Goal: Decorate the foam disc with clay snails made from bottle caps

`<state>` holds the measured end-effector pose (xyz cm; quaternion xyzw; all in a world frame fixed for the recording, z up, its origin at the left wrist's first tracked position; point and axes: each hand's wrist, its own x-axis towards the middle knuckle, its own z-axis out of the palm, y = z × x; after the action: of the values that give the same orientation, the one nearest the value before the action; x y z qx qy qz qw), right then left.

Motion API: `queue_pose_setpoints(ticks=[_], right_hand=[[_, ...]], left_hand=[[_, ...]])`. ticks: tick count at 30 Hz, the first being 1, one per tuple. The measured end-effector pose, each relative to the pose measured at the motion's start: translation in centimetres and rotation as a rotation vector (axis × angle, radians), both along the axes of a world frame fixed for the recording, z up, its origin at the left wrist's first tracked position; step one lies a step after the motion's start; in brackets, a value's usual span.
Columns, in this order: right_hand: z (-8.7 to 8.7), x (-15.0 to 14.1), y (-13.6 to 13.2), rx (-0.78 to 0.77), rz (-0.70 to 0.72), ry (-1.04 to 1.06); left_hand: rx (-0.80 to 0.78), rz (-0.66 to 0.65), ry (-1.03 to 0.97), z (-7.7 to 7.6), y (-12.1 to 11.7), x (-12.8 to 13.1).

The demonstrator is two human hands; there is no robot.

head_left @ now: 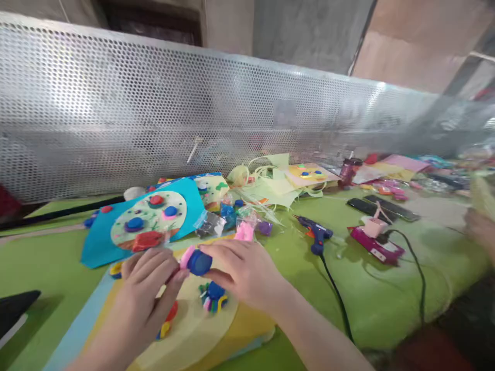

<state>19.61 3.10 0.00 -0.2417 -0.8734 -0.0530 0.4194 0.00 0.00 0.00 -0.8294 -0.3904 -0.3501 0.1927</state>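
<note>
Between my two hands is a blue bottle cap (200, 262) with pink clay-like material (186, 256) along its left side. My left hand (150, 281) pinches the pink edge. My right hand (245, 268) has thumb and forefinger closed against the blue cap. Both hands are over a yellow paper sheet with a pale round piece (193, 332). On that piece sits a blue cap with coloured strips (214, 296). A red and yellow piece (168, 317) is partly hidden by my left hand.
Behind my hands lies a blue card (95, 247) with decorated caps. A glue gun (317, 234) with a black cord lies to the right, near a magenta power strip (377, 247) and dark phones (365, 207). A perforated metal panel (232, 103) borders the table. Someone's hand (479, 229) shows at far right.
</note>
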Motion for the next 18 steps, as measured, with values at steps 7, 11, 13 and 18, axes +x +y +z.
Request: queue_pose_setpoints(ticks=[7, 11, 13, 18], right_hand=[[0.26, 0.36, -0.07, -0.049, -0.030, -0.097], [0.28, 0.23, -0.18, -0.011, -0.017, -0.144], [0.25, 0.15, -0.20, 0.012, 0.001, -0.164], [0.16, 0.10, -0.21, 0.018, 0.009, -0.169]], left_hand=[[-0.012, 0.048, -0.024, -0.06, 0.31, -0.83], [-0.031, 0.077, -0.041, 0.04, 0.37, -0.67], [-0.045, 0.045, -0.015, 0.10, 0.46, -0.53], [-0.030, 0.003, 0.010, 0.02, 0.47, -0.44]])
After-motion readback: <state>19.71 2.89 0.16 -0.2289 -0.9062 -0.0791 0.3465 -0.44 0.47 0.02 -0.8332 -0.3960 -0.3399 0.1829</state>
